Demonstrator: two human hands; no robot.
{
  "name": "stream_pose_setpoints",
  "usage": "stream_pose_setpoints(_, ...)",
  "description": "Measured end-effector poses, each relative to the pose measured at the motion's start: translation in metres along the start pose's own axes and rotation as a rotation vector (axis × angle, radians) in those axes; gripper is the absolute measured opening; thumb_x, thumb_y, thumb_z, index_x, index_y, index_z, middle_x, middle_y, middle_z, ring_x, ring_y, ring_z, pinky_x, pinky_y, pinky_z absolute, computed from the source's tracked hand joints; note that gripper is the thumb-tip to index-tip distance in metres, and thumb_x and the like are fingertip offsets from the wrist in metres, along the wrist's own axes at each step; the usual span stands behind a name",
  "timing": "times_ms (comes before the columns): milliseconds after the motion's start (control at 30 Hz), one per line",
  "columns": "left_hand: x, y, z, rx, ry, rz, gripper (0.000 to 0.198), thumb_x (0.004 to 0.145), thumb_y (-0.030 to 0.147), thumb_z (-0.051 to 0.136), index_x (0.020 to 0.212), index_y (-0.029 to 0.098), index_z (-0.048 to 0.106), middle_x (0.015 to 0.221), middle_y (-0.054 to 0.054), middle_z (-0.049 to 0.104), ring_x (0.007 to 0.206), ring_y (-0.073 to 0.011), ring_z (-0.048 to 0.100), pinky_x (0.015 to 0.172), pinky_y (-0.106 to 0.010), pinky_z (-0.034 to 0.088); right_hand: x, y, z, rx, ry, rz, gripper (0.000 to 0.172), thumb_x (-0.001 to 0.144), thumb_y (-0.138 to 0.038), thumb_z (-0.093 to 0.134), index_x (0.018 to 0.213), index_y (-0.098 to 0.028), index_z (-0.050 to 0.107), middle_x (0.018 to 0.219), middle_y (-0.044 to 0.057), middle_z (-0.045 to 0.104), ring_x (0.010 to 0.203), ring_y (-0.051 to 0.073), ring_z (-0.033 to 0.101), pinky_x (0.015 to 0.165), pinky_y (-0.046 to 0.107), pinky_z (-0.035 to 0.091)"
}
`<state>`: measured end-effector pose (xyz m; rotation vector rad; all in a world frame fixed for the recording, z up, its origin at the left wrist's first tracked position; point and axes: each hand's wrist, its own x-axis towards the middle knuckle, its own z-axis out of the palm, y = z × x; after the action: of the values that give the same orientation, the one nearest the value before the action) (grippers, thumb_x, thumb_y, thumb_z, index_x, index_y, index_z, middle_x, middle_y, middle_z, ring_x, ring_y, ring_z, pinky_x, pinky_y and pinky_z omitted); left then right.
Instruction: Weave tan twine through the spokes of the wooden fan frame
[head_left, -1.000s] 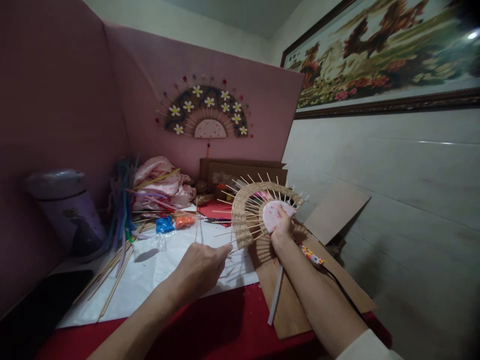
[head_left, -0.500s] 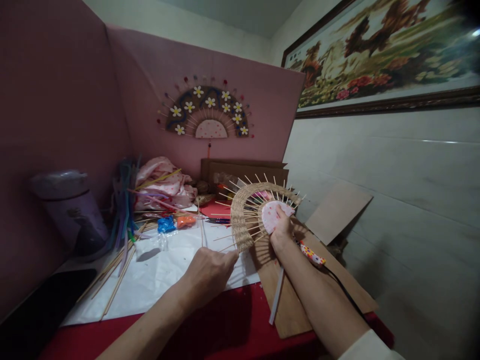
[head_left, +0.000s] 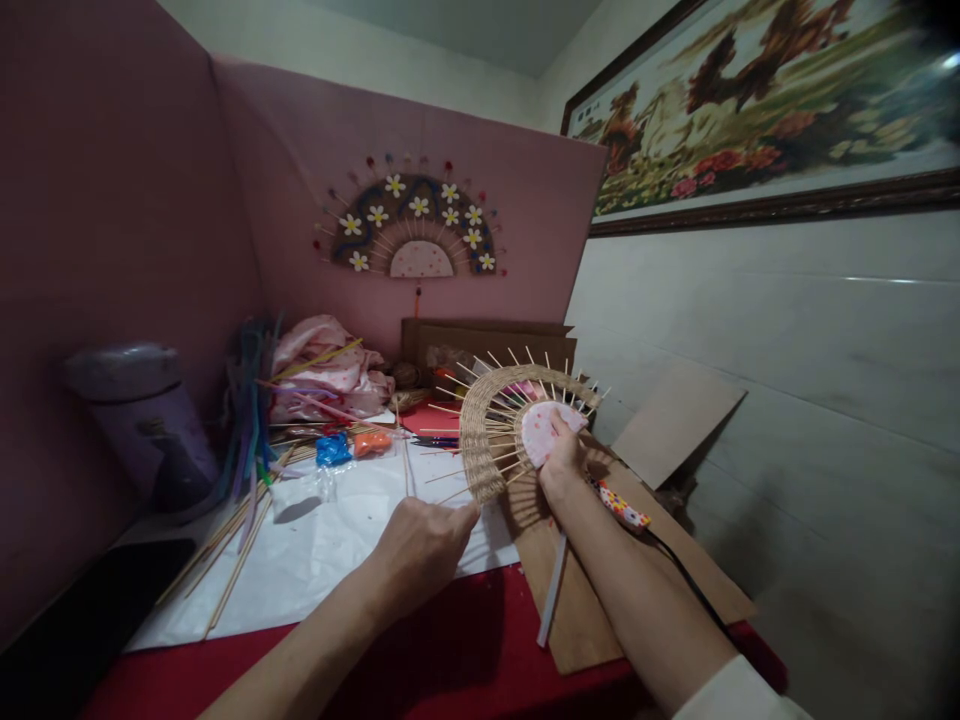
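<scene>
A half-round fan (head_left: 480,425) of thin sticks, with a band of brown twine woven through them, is held up over the table. My right hand (head_left: 562,465) grips its pink-dotted half-disc base (head_left: 544,430), thumb on the front. At the lower left end of the woven band, the fingers of my left hand (head_left: 427,545) are pinched together. A thin strand of twine (head_left: 406,455) runs up behind that hand toward a twine ball (head_left: 405,374); the pinched tip itself is mostly hidden.
White paper (head_left: 322,545) covers part of the red cloth (head_left: 420,650). Loose sticks (head_left: 240,560), blue and orange packets (head_left: 332,450) and a purple tumbler (head_left: 142,430) lie left. Under the fan are cardboard (head_left: 577,630) and a patterned glue gun (head_left: 621,505). A finished flowered fan (head_left: 420,225) hangs behind.
Almost nothing differs. The view has shifted very slightly, and both hands keep the same hold on the fan and the twine.
</scene>
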<state>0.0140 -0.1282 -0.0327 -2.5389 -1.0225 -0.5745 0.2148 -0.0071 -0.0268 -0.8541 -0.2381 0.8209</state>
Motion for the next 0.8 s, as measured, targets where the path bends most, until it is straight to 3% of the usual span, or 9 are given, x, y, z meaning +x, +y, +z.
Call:
stream_pose_setpoints(300, 0.0004, 0.0038, -0.0034, 0.090, -0.056, 0.038, 0.025, 0.079, 0.009, 0.039, 0.101, 0.015, 0.048, 0.059, 0.002, 0.060, 0.049, -0.0160, 0.057, 0.041, -0.026, 0.034, 0.0010, -0.0007, 0.0001, 0.047, -0.009, 0.010, 0.034, 0.062, -0.037, 0.067, 0.082, -0.011, 0.058, 0.067, 0.001, 0.064, 0.051, 0.010, 0.059, 0.051, 0.020, 0.052)
stream_pose_setpoints(567, 0.0005, 0.0080, -0.0057, 0.111, -0.067, 0.071, 0.026, 0.077, 0.008, 0.039, 0.101, 0.012, 0.047, 0.060, 0.001, 0.060, 0.050, -0.0186, 0.057, 0.041, -0.030, 0.042, 0.0017, -0.0018, 0.0007, 0.072, 0.000, 0.019, 0.033, 0.064, -0.036, 0.066, 0.082, -0.010, 0.059, 0.066, 0.001, 0.064, 0.048, 0.009, 0.057, 0.047, 0.019, 0.050)
stream_pose_setpoints(800, 0.0005, 0.0097, -0.0060, 0.117, -0.033, 0.083, 0.019, 0.079, 0.009, 0.041, 0.095, 0.014, 0.049, 0.059, 0.002, 0.058, 0.048, -0.0169, 0.056, 0.041, -0.027, 0.039, 0.0033, 0.0006, -0.0009, 0.068, -0.034, 0.029, 0.031, 0.066, -0.035, 0.065, 0.084, -0.011, 0.058, 0.065, 0.000, 0.063, 0.050, 0.009, 0.058, 0.050, 0.019, 0.051)
